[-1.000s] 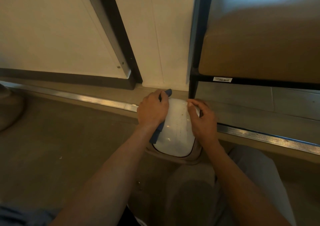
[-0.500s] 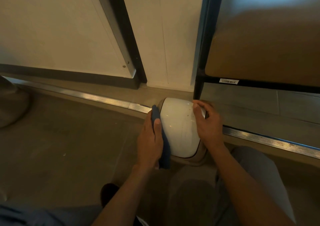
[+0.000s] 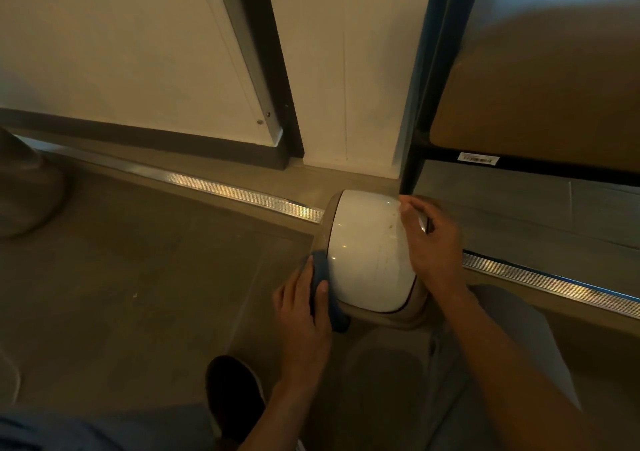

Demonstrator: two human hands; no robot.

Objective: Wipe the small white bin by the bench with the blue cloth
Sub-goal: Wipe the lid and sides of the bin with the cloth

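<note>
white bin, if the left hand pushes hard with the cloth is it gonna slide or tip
The white bin looks small and probably light, so it would likely slide or tip under a hard push. The right hand resting on its far side probably braces it. Its glossy domed lid looks slippery; the blue cloth in the left hand may skid rather than grip.

One label shows: a small white sticker [image 3: 478, 158] on the black front rail [image 3: 554, 168] of the bench, near its left leg. It carries a dark barcode-like strip and tiny print, too small and blurred to read. Nothing else bears text.
</note>
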